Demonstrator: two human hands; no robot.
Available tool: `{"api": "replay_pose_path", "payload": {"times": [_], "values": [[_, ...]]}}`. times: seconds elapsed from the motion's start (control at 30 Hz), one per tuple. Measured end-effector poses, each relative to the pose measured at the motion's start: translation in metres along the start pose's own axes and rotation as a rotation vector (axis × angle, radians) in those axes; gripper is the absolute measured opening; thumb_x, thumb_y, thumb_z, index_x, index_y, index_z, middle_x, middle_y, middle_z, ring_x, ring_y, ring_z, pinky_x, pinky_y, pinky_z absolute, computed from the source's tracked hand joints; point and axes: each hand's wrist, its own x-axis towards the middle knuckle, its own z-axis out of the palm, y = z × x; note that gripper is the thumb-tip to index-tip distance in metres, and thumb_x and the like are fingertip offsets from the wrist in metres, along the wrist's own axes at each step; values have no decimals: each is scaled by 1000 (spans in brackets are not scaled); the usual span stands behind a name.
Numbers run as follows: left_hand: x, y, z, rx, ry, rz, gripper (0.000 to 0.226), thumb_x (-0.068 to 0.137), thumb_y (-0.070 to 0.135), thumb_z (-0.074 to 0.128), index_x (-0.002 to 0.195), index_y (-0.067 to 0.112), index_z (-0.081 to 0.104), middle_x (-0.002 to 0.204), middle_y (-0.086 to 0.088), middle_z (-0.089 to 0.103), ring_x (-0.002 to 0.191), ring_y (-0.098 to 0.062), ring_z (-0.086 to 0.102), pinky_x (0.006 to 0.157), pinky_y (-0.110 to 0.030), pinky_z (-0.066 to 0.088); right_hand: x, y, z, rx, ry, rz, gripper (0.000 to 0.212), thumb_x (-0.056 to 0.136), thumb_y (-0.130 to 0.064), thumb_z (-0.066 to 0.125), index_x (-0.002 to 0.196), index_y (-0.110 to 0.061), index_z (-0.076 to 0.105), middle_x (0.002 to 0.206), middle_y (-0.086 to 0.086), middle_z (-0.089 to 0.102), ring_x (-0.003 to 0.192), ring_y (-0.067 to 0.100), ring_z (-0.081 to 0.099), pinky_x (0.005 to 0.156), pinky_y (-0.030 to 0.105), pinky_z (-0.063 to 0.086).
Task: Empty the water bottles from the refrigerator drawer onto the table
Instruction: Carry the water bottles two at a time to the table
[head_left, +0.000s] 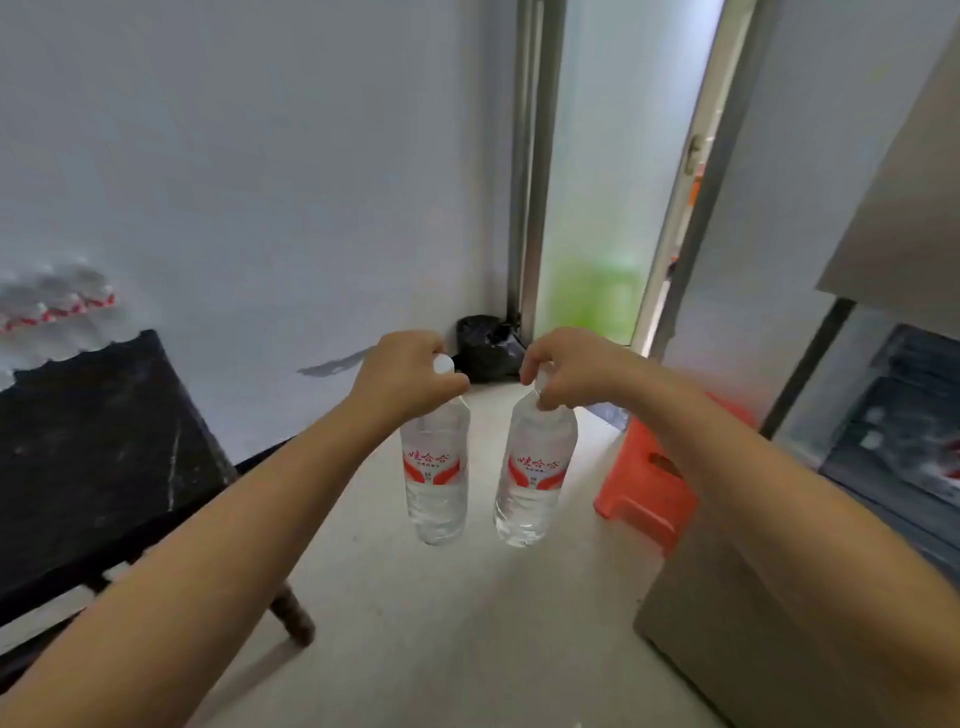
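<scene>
White walls and pale floor fill the view; dark black-topped wooden table (88, 467) at 9 o'clock, open refrigerator drawer (904, 441) at 3 o'clock, orange plastic stool (654, 488) between. Left hand (405, 371) grasps one clear plastic water bottle with red label (435, 467) by the neck; right hand (566, 366) pinches a second matching bottle (532, 467) at its cap. Count: two bottles carried, both hanging upright, long axes vertical, over floor, side by side, apart. Table lies toward 9 o'clock from both grips; left hand nearer. Blurred bottles (57, 306) already sit at the table's far edge; number unclear.
</scene>
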Motion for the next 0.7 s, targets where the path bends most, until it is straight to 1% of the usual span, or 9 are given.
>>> {"api": "replay_pose_path", "payload": {"times": [0.03, 0.1, 0.17, 0.23, 0.3, 0.43, 0.5, 0.6, 0.7], "values": [[-5, -26, -9, 12, 1, -48, 19, 84, 23, 62, 95, 8, 61, 90, -4, 54, 83, -17, 48, 55, -21, 33, 15, -20, 12, 21, -49, -39, 31, 81, -2, 61, 111, -4, 65, 68, -6, 52, 56, 9, 53, 34, 3, 35], [-12, -77, -28, 44, 16, -139, 14, 84, 22, 61, 91, 10, 58, 91, -2, 54, 84, -16, 48, 58, -20, 35, 47, -60, 36, 21, -133, -113, 28, 81, -3, 63, 109, -3, 65, 65, -5, 47, 52, 6, 48, 30, 3, 33], [-17, -127, -45, 65, 31, -229, 16, 85, 22, 60, 95, 10, 62, 97, -3, 58, 90, -17, 52, 72, -23, 38, 82, -100, 59, -4, -202, -202, 29, 82, -6, 64, 110, -5, 65, 81, 1, 54, 61, 11, 53, 41, 10, 40], [-17, -172, -63, 84, 51, -312, 23, 87, 23, 59, 104, 10, 64, 110, -4, 62, 100, -18, 55, 80, -23, 38, 119, -139, 73, -37, -233, -299, 30, 83, -9, 64, 113, -6, 64, 97, 4, 56, 78, 15, 55, 54, 13, 43], [-15, -216, -82, 115, 69, -395, 24, 87, 23, 59, 106, 10, 65, 115, -5, 63, 93, -15, 53, 78, -22, 38, 156, -178, 84, -69, -263, -394, 32, 84, -10, 63, 115, -7, 62, 108, 7, 60, 86, 15, 54, 60, 14, 43], [1, -300, -120, 164, 87, -565, 23, 85, 20, 62, 105, 10, 66, 113, -7, 64, 88, -12, 50, 75, -23, 40, 233, -251, 99, -127, -266, -581, 32, 84, -12, 63, 115, -6, 62, 113, 8, 58, 95, 18, 54, 59, 11, 35], [12, -336, -141, 159, 102, -653, 20, 85, 20, 62, 103, 11, 67, 113, -6, 64, 91, -13, 53, 79, -26, 43, 274, -285, 104, -143, -263, -646, 31, 84, -15, 64, 114, -7, 64, 119, 8, 60, 105, 20, 57, 71, 15, 39], [30, -386, -169, 166, 76, -746, 19, 86, 18, 60, 101, 14, 69, 119, -3, 63, 107, -19, 58, 87, -29, 46, 331, -335, 110, -180, -238, -721, 31, 84, -19, 65, 113, -9, 64, 120, 7, 61, 96, 15, 52, 81, 19, 38], [45, -433, -192, 152, 99, -827, 19, 89, 17, 56, 102, 13, 68, 120, -3, 63, 111, -21, 58, 89, -28, 47, 378, -384, 117, -195, -226, -793, 31, 83, -19, 65, 113, -9, 65, 119, 7, 61, 91, 15, 50, 76, 16, 39]]}}
